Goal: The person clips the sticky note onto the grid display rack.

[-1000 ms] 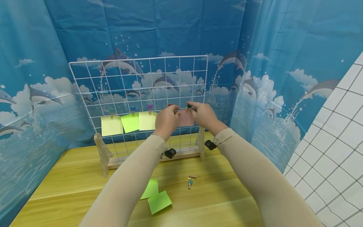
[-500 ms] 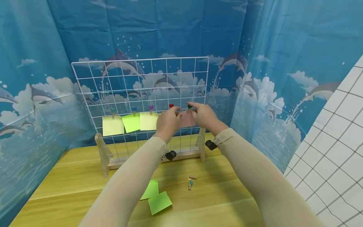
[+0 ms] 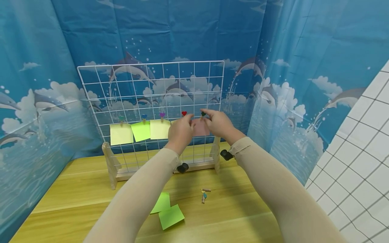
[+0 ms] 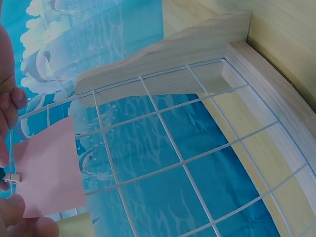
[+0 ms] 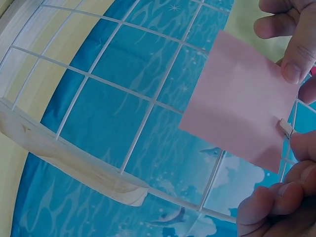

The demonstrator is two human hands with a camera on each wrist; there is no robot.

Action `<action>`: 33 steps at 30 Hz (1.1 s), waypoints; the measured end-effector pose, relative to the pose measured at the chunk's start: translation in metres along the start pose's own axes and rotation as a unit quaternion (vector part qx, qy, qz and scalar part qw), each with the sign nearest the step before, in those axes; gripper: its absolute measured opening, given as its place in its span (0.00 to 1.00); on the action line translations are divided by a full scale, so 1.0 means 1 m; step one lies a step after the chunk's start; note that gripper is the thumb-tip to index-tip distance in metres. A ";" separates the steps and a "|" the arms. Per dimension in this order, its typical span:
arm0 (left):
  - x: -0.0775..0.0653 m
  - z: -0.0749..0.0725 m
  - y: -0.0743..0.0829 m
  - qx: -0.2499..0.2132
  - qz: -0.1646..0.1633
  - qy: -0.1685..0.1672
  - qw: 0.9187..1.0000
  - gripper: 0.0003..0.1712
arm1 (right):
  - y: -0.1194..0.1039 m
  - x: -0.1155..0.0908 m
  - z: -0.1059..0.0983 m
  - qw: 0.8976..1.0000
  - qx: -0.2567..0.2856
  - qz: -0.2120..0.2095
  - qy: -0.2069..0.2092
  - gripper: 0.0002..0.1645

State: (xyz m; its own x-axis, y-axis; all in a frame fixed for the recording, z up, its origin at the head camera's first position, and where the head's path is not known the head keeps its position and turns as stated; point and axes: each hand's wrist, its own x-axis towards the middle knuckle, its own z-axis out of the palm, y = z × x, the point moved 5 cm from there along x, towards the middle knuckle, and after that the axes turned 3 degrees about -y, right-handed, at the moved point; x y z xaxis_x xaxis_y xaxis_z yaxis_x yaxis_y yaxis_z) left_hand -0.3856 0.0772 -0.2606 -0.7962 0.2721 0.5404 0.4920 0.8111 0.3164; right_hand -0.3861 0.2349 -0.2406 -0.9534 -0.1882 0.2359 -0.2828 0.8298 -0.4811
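Observation:
A pink sticky note [image 3: 200, 128] lies against the white wire grid [image 3: 132, 80]. My left hand [image 3: 181, 132] pinches its upper left corner, thumb in front. My right hand [image 3: 221, 124] pinches a small wooden clothespin [image 5: 285, 127] with a dark green heart, whose tip sits over the note's top edge. Whether it also bites the wire cannot be told. Left of the hands, a red-heart clothespin [image 3: 184, 113] sits on the grid; a pale note [image 5: 247, 24] near it is mostly hidden by my left hand.
Farther left hang a cream note [image 3: 121, 134], a green note [image 3: 141, 131] and another cream note [image 3: 160, 130], each under a heart clothespin. Green notes [image 3: 171, 217] and loose clothespins [image 3: 204, 197] lie on the wooden table [image 3: 76, 189]. Wooden feet [image 3: 109, 165] support the grid.
The head view has shifted slightly, and the red heart shows more fully above my left hand. Both hands keep nearly the same place at the pink sticky note.

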 end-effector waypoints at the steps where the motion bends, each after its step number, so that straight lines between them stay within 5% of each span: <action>1: -0.001 0.000 0.000 0.000 0.001 0.001 1.000 0.20 | 0.000 0.000 0.000 1.000 -0.001 0.000 -0.001 0.30; 14: -0.021 -0.015 -0.006 -0.014 0.028 0.001 0.999 0.21 | 0.003 0.001 0.000 1.000 0.000 -0.006 0.007 0.31; 33: -0.083 -0.043 -0.043 0.031 0.101 -0.051 0.993 0.20 | 0.004 -0.003 0.000 1.000 0.018 -0.019 0.010 0.33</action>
State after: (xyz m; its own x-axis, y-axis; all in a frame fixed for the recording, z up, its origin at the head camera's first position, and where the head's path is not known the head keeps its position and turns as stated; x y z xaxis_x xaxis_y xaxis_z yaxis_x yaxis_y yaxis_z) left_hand -0.3249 -0.0026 -0.2855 -0.7168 0.4804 0.5054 0.6248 0.7644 0.1595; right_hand -0.3848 0.2386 -0.2432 -0.9397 -0.2078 0.2715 -0.3224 0.8032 -0.5010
